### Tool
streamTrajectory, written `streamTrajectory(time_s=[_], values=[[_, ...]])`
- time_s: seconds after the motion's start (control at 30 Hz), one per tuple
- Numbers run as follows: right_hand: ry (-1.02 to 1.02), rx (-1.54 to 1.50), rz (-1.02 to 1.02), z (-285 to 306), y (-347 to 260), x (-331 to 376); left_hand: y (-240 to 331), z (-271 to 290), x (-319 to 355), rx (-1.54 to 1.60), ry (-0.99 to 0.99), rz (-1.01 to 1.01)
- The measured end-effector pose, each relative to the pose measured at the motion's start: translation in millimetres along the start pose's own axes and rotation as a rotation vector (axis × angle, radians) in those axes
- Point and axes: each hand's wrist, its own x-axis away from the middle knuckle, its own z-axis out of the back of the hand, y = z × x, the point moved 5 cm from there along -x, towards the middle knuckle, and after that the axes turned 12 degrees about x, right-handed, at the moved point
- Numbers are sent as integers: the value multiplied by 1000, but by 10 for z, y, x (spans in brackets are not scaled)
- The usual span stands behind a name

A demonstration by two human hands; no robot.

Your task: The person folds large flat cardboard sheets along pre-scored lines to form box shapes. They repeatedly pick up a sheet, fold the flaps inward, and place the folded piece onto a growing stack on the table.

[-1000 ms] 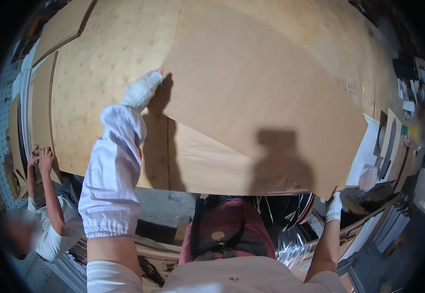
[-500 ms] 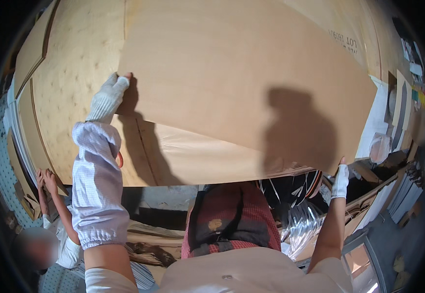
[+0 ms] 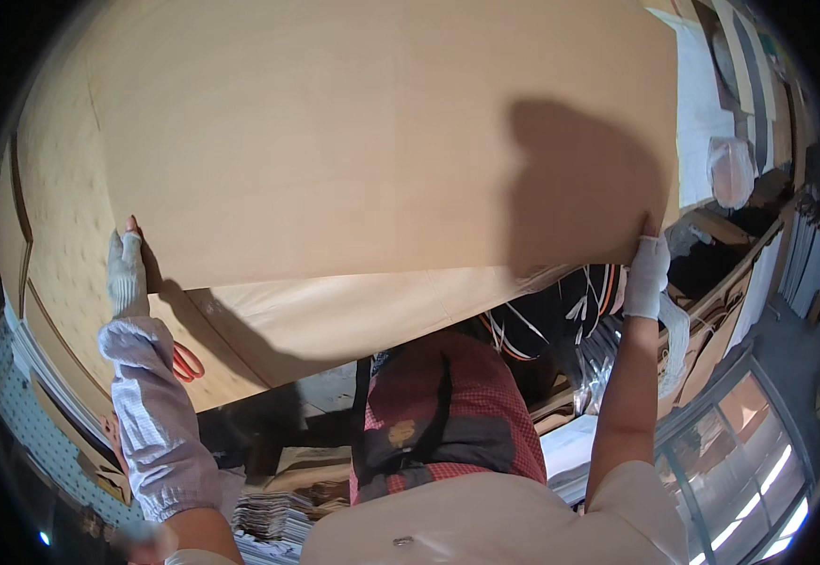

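A large, stiff brown sheet, like kraft board point(image 3: 335, 151), spans the upper middle of the view, with a head-shaped shadow on its right half. Its near left corner is gripped by my left hand point(image 3: 128, 271), in a white knitted glove with bare fingertips and a pale sleeve cover behind it. Near the right corner, my gloved right hand point(image 3: 647, 273) holds the same sheet, thumb on top and the other fingers hidden. Beneath lies a creased brown paper layer point(image 3: 382, 311) on a plywood surface point(image 3: 62, 217). Red-handled scissors point(image 3: 187, 363) rest close to my left forearm.
White sheets point(image 3: 702, 94) and a clear plastic-wrapped item point(image 3: 732, 171) are at the right. Black material with white and orange strands point(image 3: 551, 315) hangs by the near edge. A glazed frame point(image 3: 758, 452) stands lower right, stacked sheets point(image 3: 273, 520) lower left. Another person is partly visible far left.
Both hands keep hold of the brown sheet. Its left corner has come nearer and further left, while its right end has swung away, so its near edge is more level. My view has also shifted.
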Motion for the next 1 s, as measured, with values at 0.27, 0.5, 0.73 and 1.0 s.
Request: streamTrajectory(time_s=[0.27, 0.5, 0.73, 1.0], values=[[72, -60, 169, 31, -107, 173, -289, 211, -309, -50, -28, -7], [103, 250, 109, 87, -210, 216, 1032, -550, 912, -599, 668, -343], [55, 111, 116, 77, -423, 286, 1377, -2264, 2733, -303, 267, -505], [153, 168, 93, -33, -387, 255, 1468, -2663, 2483, -234, 581, -156]])
